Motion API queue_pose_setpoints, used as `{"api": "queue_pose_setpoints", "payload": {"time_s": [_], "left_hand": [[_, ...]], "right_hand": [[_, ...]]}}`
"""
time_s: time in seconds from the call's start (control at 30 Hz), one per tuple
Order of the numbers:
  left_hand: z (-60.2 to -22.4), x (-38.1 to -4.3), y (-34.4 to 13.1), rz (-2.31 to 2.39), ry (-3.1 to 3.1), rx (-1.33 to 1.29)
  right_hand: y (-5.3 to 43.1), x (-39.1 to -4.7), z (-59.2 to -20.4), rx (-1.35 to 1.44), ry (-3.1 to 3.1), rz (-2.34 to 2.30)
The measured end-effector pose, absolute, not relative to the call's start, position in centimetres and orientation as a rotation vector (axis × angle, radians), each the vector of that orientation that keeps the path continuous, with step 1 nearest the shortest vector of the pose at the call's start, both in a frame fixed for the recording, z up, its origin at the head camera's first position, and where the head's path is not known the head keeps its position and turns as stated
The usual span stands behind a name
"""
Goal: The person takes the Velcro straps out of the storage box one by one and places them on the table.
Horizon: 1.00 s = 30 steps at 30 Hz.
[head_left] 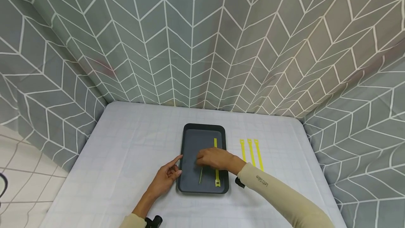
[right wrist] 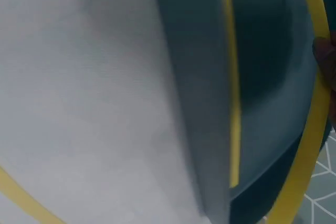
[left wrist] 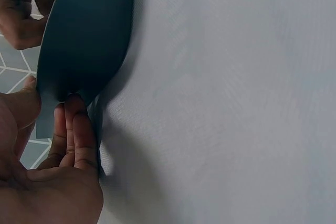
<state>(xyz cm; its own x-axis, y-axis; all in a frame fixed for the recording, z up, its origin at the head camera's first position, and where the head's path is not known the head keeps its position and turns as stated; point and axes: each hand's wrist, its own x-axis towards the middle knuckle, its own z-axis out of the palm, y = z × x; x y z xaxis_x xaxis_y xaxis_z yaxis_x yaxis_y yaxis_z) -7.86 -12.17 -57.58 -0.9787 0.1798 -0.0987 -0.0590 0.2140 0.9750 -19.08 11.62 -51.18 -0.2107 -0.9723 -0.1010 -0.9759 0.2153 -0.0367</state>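
Observation:
A dark grey rectangular tray (head_left: 193,140) lies on the table. My left hand (head_left: 166,178) holds its left rim, fingertips against the outer wall in the left wrist view and the thumb at the edge. Over the tray's middle, my right hand (head_left: 216,158) pinches a yellow cable tie (right wrist: 311,124), a flat strap that hangs edge-on below the fingers in the head view. Another yellow cable tie (head_left: 217,180) lies lengthwise along the tray's right side, its middle hidden under my right hand.
Three more yellow cable ties (head_left: 251,149) lie side by side on the white-covered table (head_left: 136,133), right of the tray; my right forearm crosses close to their near ends. A grey curtain (head_left: 177,45) with white lines encloses the table's back and sides.

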Motion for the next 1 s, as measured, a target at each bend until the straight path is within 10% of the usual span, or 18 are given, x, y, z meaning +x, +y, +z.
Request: {"api": "queue_pose_setpoints", "payload": {"time_s": [1.0], "left_hand": [[-57.2, -7.5, -11.9, 1.815, 2.307, 0.041]], "right_hand": [[15.9, -20.3, -48.9, -1.406, 2.425, -0.835]]}}
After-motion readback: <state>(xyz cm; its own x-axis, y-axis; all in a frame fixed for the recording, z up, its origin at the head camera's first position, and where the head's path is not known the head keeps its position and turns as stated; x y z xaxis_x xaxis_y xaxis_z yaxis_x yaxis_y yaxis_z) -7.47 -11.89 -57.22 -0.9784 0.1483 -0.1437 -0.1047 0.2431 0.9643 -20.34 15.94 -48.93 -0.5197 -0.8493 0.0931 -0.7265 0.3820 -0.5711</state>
